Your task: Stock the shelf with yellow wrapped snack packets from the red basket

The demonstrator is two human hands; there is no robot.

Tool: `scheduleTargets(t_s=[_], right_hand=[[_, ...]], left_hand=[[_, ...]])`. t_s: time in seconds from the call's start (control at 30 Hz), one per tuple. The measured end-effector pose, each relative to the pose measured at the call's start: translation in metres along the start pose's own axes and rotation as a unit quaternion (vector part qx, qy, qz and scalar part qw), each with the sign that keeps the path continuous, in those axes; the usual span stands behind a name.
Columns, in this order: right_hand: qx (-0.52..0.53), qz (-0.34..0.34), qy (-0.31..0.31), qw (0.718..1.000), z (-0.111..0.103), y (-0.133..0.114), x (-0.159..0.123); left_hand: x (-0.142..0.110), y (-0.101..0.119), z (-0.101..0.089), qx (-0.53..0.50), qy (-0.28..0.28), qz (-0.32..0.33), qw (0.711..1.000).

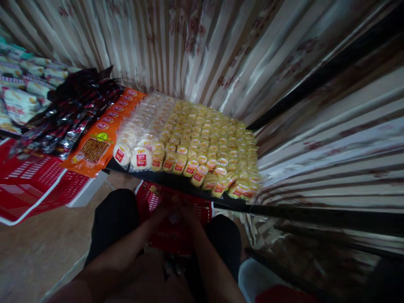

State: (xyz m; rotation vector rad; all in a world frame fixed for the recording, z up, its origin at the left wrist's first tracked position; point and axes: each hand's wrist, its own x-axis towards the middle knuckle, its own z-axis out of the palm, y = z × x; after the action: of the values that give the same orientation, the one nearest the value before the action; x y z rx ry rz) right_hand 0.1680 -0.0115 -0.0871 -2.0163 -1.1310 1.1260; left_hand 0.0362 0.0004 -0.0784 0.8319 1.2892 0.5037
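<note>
Red plastic makes the basket that shows between the person's knees, just below the edge of a black shelf. The left hand and the right hand are down at it, close together. It is dark there, so I cannot tell if the hands are gripping something or are loose. A small shiny thing shows between them (too dim to name).

The basket looks light and stiff, with lots of holes in its sides — its rim should be a good place to hold it.

On the shelf, many yellow packets and white packets lie in clear wrap. What is inside looks soft and may squash. The wrap may be slippery too — so a gentle pinch on both sides would be best. Left of them come an orange bag, a heap of dark shiny bags and some pale bags. A second basket, red with a white rim, is below that end.
</note>
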Motion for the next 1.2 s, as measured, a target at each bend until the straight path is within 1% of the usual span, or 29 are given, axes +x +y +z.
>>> scheduleTargets(t_s=[0.1,0.17,0.23,0.33,0.43,0.53,0.63,0.73,0.8,0.87,0.97,1.07,1.2], right_hand=[[0.062,0.013,-0.058,0.996,-0.004,-0.015,-0.015],[0.093,0.015,-0.081,0.992,-0.004,-0.024,-0.025],[0.116,0.01,-0.092,0.989,-0.003,-0.033,-0.034],[0.132,-0.007,-0.091,0.987,-0.001,-0.044,-0.045],[0.111,-0.055,-0.07,0.99,0.0,-0.055,-0.054],[0.045,-0.129,-0.024,0.99,-0.002,-0.072,-0.063],[-0.023,-0.188,0.042,0.981,-0.005,-0.098,-0.073],[-0.052,-0.223,0.09,0.969,-0.008,-0.126,-0.077],[-0.048,-0.239,0.114,0.963,-0.009,-0.143,-0.074],[-0.04,-0.248,0.132,0.959,-0.008,-0.156,-0.068],[-0.046,-0.238,0.15,0.958,-0.007,-0.169,-0.055],[-0.07,-0.22,0.164,0.959,-0.005,-0.177,-0.045],[-0.107,-0.21,0.175,0.956,-0.005,-0.181,-0.036]], left_hand=[[-0.008,0.011,-0.002,-0.004,0.031,0.03,0.999],[-0.014,0.016,-0.004,0.0,0.055,0.067,0.996],[-0.02,0.018,-0.007,0.008,0.075,0.103,0.992],[-0.031,0.022,-0.015,0.02,0.093,0.139,0.986],[-0.047,0.03,-0.024,0.053,0.109,0.179,0.976],[-0.066,0.044,-0.033,0.122,0.141,0.22,0.957],[-0.084,0.067,-0.04,0.18,0.178,0.271,0.929],[-0.093,0.093,-0.045,0.215,0.192,0.329,0.899],[-0.093,0.111,-0.047,0.229,0.197,0.367,0.88],[-0.089,0.126,-0.049,0.229,0.21,0.39,0.867],[-0.078,0.141,-0.051,0.219,0.228,0.397,0.861],[-0.065,0.148,-0.052,0.222,0.227,0.398,0.861],[-0.054,0.147,-0.051,0.239,0.224,0.398,0.857]])
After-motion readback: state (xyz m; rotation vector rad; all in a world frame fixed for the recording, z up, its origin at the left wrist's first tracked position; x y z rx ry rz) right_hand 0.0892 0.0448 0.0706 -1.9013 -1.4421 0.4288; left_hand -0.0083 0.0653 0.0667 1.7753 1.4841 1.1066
